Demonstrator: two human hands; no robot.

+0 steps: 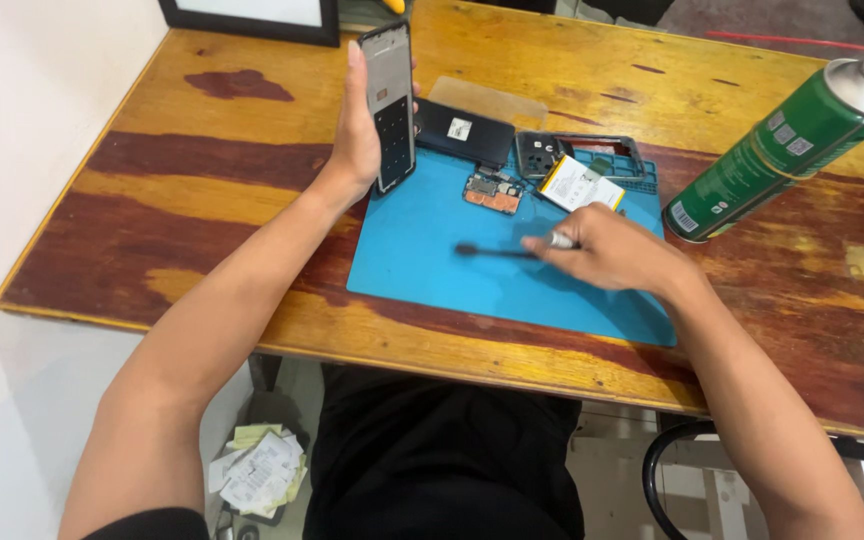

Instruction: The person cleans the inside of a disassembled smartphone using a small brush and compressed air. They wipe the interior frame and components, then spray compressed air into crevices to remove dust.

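Note:
My left hand (pixel 357 135) holds an opened phone body (pixel 390 105) upright above the left edge of a blue work mat (pixel 422 260). My right hand (pixel 607 250) grips a thin black brush (pixel 497 250) whose tip lies over the middle of the mat. On the mat's far side lie a black back cover (pixel 462 130), a small circuit board (pixel 493 190), a phone frame with camera holes (pixel 577 155) and a white battery (pixel 580 183).
A green spray can (pixel 787 140) stands tilted at the right of the wooden table (pixel 202 200). A black picture frame (pixel 252 18) sits at the far left edge. Crumpled papers (pixel 262 470) lie on the floor below, beside a black chair arm (pixel 672 450).

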